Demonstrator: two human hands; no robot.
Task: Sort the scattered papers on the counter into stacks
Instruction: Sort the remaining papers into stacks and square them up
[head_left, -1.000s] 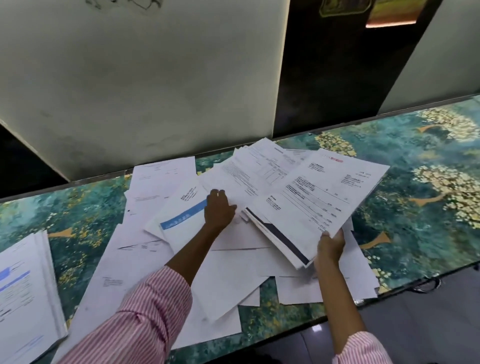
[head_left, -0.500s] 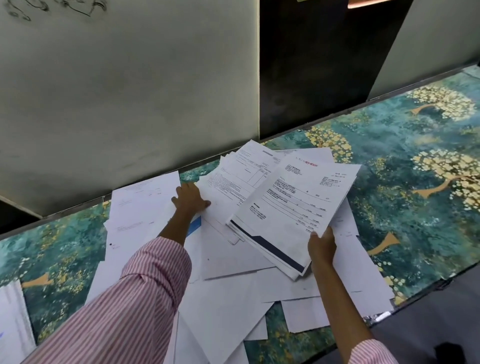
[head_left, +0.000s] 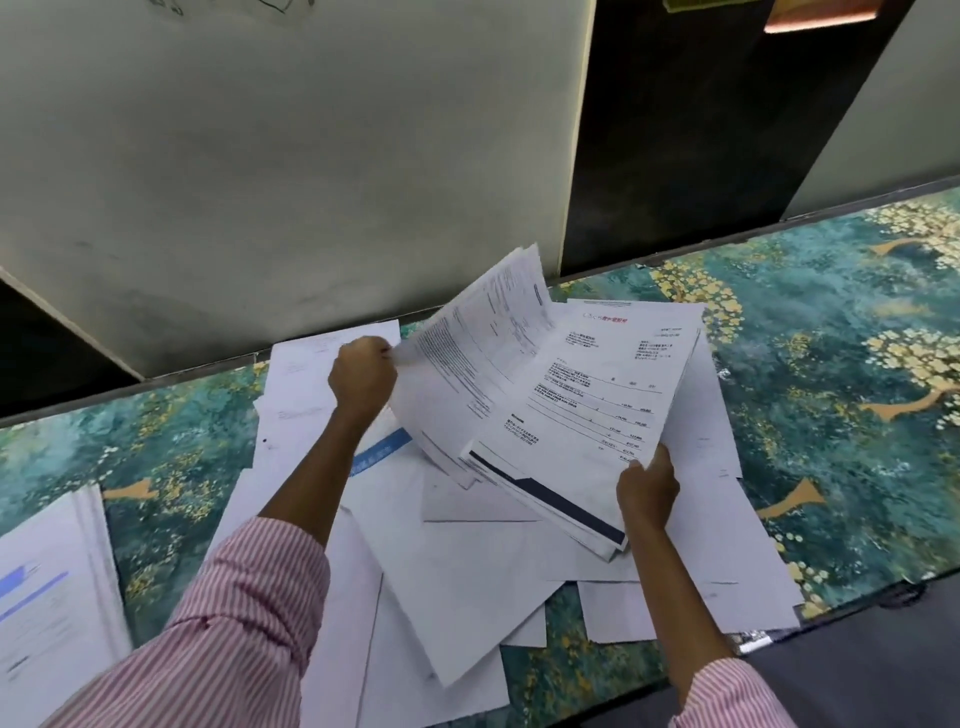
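Green-and-gold patterned counter (head_left: 831, 364) ran along a grey wall panel (head_left: 260, 182) and a dark panel (head_left: 675, 130) in the head view. Scattered papers (head_left: 467, 561) lay overlapping across its middle, from the back edge to the front edge, among them a blue-banded sheet (head_left: 382, 449) showing beside the left forearm. The left hand (head_left: 361, 376), fingers curled, pinched the edge of a printed sheaf (head_left: 467, 353) and held it tilted above the pile, its far end up near the wall. The right hand (head_left: 647, 491) gripped the near corner of a bundle of forms (head_left: 587, 415), thumb on top; the top form bore a red heading and a dark band along its low edge. This bundle hung clear of the pile and overlapped the sheaf's right side. A side stack (head_left: 47, 597) lay at the counter's left end, apart from the pile. Both arms wore pink-striped sleeves (head_left: 218, 623)
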